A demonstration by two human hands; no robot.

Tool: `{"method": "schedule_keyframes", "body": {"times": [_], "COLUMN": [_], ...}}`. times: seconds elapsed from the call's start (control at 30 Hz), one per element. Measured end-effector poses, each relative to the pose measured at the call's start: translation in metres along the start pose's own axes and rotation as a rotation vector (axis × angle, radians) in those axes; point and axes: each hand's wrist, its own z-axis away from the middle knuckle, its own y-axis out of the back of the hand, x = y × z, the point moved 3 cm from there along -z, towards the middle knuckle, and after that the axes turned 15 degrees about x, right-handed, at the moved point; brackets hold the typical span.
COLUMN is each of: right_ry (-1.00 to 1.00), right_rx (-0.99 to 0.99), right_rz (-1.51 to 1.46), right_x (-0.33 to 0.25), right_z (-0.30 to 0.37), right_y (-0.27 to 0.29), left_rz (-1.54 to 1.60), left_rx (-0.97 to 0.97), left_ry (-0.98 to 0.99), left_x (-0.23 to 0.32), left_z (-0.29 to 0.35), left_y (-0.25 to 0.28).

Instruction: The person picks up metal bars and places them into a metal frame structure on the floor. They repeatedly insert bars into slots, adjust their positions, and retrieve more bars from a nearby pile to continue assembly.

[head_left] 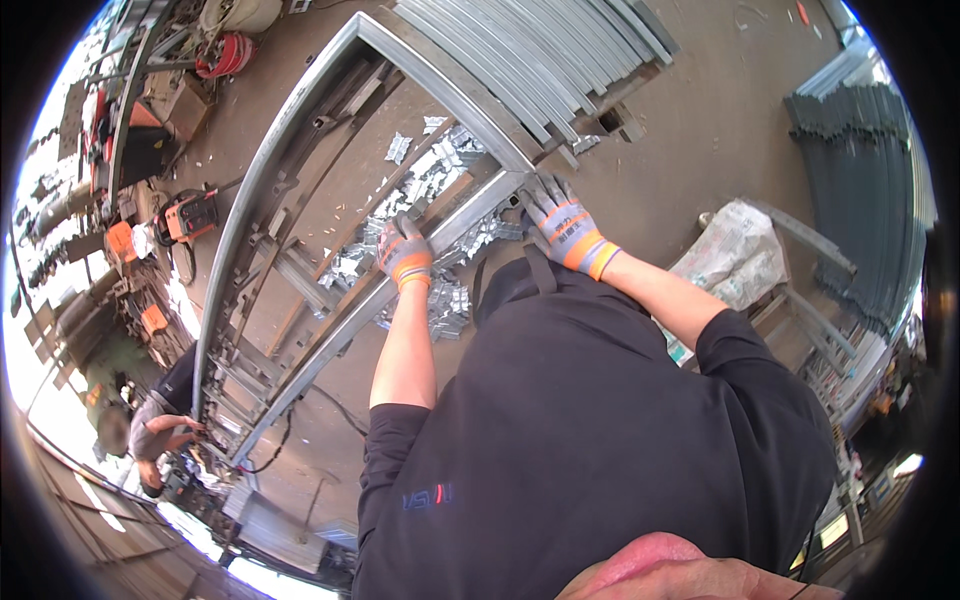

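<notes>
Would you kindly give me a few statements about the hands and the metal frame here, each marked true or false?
1. Both hands wear grey gloves with orange cuffs. True.
2. The right hand rests at a corner of the metal frame. True.
3. The left hand holds a hammer. False: it rests on the frame's rail, with no tool visible.
4. Small metal pieces lie piled inside the frame. True.
5. The person wears a white long-sleeved shirt. False: it is dark and short-sleeved.

A stack of grey metal bars (pixel 545 45) lies on the concrete floor (pixel 700 120). Right of it sits a crumpled white sack (pixel 735 255); far left, an orange welding machine (pixel 190 215).
</notes>
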Motion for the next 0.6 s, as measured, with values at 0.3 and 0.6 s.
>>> {"method": "schedule_keyframes", "body": {"times": [0.3,0.6], "right_ry": [0.074,0.088], "right_rx": [0.211,0.245], "right_rz": [-0.216,-0.083], "right_x": [-0.02,-0.024], "right_z": [-0.005,-0.2], "right_y": [0.006,-0.032], "left_rz": [-0.026,-0.337], "left_rx": [-0.056,-0.072], "left_ry": [-0.057,-0.531], "left_x": [-0.003,-0.017], "left_z": [-0.001,0.0], "left_y": [-0.008,-0.021]}}
